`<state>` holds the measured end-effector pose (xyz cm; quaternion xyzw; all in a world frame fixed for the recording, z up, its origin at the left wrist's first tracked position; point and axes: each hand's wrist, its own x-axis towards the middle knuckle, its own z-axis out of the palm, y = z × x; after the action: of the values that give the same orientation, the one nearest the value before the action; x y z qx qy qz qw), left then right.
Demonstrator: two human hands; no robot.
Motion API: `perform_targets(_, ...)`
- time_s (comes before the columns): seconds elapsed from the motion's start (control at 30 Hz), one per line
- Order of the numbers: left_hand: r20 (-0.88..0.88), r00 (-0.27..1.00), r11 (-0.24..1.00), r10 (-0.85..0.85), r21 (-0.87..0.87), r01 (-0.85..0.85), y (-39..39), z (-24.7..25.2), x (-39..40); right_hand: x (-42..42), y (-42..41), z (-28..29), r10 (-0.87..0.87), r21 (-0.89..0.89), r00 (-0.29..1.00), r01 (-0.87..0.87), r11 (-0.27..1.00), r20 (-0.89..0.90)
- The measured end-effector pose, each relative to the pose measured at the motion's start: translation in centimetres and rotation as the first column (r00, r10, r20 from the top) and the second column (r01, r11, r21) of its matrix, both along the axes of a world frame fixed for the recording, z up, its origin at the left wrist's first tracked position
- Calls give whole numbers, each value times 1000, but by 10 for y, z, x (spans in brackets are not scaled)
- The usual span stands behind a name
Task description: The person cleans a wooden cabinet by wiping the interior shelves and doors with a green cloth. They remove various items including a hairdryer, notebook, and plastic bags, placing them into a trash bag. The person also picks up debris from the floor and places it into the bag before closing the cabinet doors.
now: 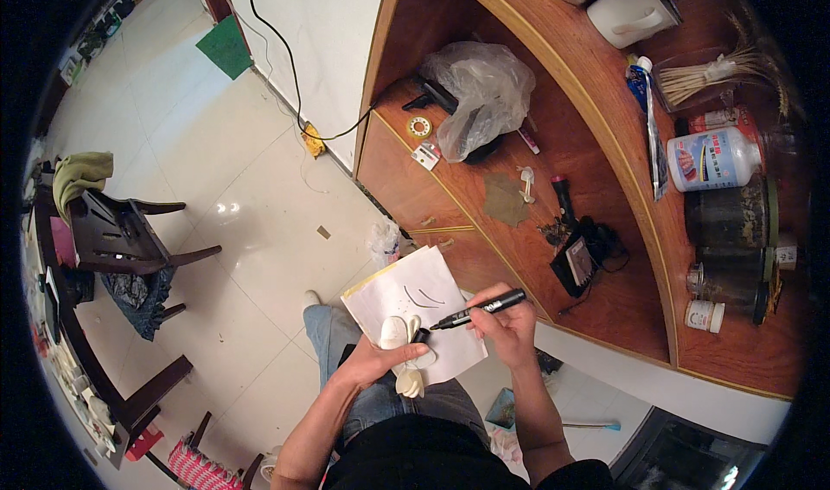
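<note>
My left hand (371, 362) holds a white paper stack or pad (389, 295) with a yellowish edge at its upper left. Under the thumb sits a black marker cap (421, 335). A white object with a looped cord or strap (394, 332) lies against the paper in the same hand. Its cream, petal-shaped end (410, 382) hangs below the thumb; I cannot tell exactly what it is. Between the fingers of my right hand (509, 328) is an uncapped black marker (480, 308), its tip close to the paper beside the cap. Two curved black strokes and several dots mark the sheet.
A wooden cabinet (480, 244) stands at the right, with a clear plastic bag (483, 94), tape roll (419, 126) and black flashlight (563, 199) on its lower shelf. Bottles and jars, including a white bottle (710, 159), line the upper shelf. Dark wooden chair (123, 231) at left.
</note>
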<state>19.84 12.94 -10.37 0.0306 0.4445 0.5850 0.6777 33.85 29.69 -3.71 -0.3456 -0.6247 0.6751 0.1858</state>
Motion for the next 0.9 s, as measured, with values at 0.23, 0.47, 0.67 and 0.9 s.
perform_targets(0.23,-172,984,998,-47,40,55,6,9,-9,-10,7,-5,122,-272,985,-85,959,119)
perform_targets(0.47,-109,994,999,16,37,-12,7,1,-8,-14,10,-17,41,-490,970,84,868,239)
perform_targets(0.67,-50,998,1000,28,-5,-28,10,-1,-4,-15,14,-21,60,-526,946,124,841,318)
perform_targets(0.9,12,1000,1000,24,4,-24,14,2,-6,-10,14,-30,60,-552,953,120,825,297)
